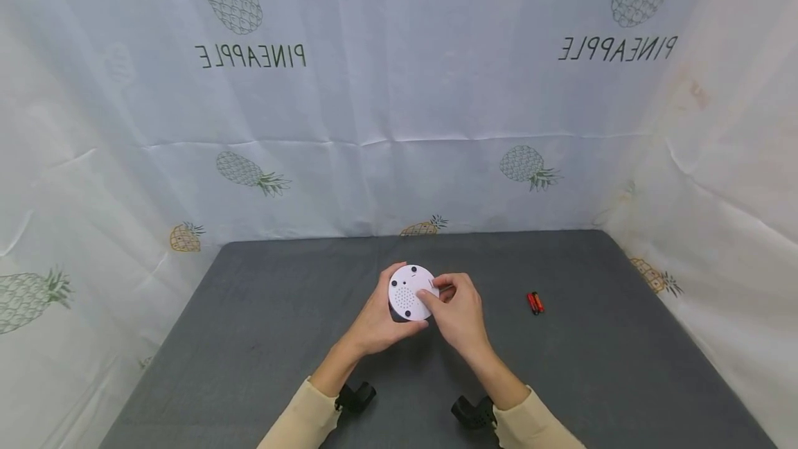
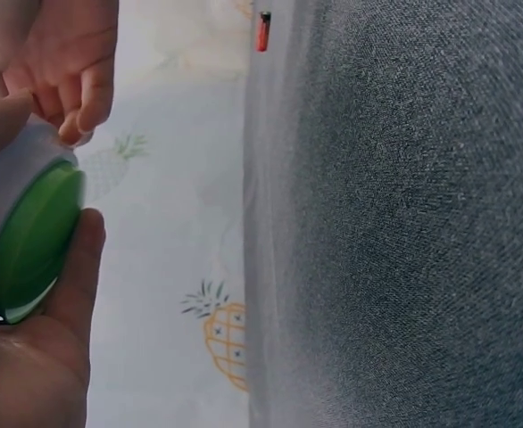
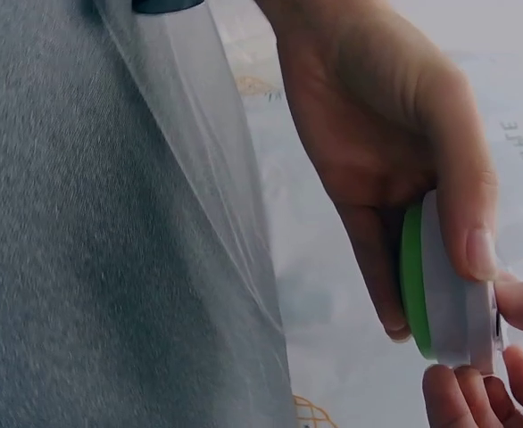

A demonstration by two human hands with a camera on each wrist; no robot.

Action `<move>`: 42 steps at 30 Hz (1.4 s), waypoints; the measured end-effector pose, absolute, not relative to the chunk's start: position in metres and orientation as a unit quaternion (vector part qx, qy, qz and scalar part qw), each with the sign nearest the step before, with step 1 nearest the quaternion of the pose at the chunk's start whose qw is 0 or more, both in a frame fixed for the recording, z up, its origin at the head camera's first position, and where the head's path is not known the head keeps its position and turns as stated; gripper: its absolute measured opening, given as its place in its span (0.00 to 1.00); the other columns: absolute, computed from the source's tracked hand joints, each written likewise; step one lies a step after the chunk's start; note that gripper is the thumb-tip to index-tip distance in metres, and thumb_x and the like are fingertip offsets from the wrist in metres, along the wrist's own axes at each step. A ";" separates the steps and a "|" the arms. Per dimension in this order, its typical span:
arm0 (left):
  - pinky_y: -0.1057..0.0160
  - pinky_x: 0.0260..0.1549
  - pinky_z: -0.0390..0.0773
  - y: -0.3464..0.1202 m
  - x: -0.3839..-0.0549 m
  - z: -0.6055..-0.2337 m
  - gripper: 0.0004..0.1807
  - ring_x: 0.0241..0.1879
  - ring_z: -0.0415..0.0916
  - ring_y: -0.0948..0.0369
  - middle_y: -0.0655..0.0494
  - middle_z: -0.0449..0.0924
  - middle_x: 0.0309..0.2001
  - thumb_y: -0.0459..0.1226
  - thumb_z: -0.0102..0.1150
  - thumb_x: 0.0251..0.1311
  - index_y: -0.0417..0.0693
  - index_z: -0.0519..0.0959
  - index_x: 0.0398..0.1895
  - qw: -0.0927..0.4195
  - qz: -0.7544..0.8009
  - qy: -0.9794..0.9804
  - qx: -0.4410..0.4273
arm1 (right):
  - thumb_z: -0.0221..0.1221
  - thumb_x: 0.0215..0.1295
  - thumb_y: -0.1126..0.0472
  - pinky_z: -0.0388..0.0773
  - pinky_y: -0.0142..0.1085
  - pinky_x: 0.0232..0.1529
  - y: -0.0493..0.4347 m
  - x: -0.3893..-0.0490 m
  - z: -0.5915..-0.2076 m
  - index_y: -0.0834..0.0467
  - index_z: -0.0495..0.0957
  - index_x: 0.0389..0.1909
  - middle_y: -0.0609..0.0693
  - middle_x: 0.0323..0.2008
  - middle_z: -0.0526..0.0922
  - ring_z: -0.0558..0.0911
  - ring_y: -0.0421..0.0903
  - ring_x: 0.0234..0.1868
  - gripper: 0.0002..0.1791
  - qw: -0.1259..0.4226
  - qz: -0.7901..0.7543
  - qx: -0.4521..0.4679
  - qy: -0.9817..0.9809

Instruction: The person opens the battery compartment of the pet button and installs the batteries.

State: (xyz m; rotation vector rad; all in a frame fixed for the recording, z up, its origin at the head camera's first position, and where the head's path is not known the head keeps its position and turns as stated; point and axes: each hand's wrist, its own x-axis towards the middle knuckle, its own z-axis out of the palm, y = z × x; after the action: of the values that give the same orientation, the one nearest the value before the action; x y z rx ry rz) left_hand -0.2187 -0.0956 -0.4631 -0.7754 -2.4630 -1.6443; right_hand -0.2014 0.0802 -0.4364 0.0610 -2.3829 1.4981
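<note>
A round white device [image 1: 408, 289] is held above the table, its flat back turned up, with a patch of small holes and dark round spots near the rim. Its other face is green, as the left wrist view shows on the device [image 2: 37, 241]. My left hand [image 1: 382, 315] grips it around the left side, thumb along the near edge. At the right edge, my right hand [image 1: 463, 312] pinches it, the thumb on the back and the fingers at the rim. What lies under the right fingertips is hidden.
Two red-and-black batteries [image 1: 535, 303] lie side by side on the dark grey table [image 1: 280, 310], right of the hands. White cloth with pineapple prints [image 1: 386, 102] hangs behind and along both sides. Black bands with camera mounts [image 1: 358, 397] sit on the wrists.
</note>
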 end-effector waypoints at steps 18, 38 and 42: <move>0.54 0.52 0.74 -0.094 -0.218 -0.462 0.56 0.56 0.72 0.56 0.51 0.69 0.63 0.43 0.77 0.53 0.52 0.50 0.79 0.025 -0.525 -0.810 -0.260 | 0.74 0.57 0.64 0.76 0.33 0.31 0.088 -0.197 -0.428 0.60 0.79 0.40 0.47 0.27 0.79 0.78 0.41 0.28 0.15 0.183 0.503 0.069 -0.842; 0.56 0.52 0.73 -0.100 -0.217 -0.464 0.58 0.54 0.72 0.59 0.56 0.70 0.62 0.41 0.79 0.49 0.48 0.51 0.79 0.023 -0.524 -0.814 -0.249 | 0.70 0.60 0.68 0.78 0.32 0.34 0.097 -0.199 -0.430 0.59 0.82 0.41 0.48 0.31 0.81 0.79 0.42 0.30 0.10 0.190 0.524 0.104 -0.824; 0.56 0.54 0.72 -0.103 -0.217 -0.463 0.59 0.55 0.72 0.60 0.57 0.70 0.63 0.41 0.80 0.48 0.47 0.52 0.79 0.022 -0.526 -0.815 -0.243 | 0.68 0.60 0.70 0.76 0.31 0.31 0.104 -0.201 -0.430 0.59 0.83 0.41 0.49 0.33 0.82 0.78 0.43 0.29 0.10 0.193 0.532 0.108 -0.817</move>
State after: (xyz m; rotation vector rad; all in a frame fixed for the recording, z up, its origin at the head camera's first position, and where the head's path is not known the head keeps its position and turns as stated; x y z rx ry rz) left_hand -0.2167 -0.1027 -0.4633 -0.7523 -2.5241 -1.6298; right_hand -0.2010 0.1042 -0.4302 0.3035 -2.2936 1.4931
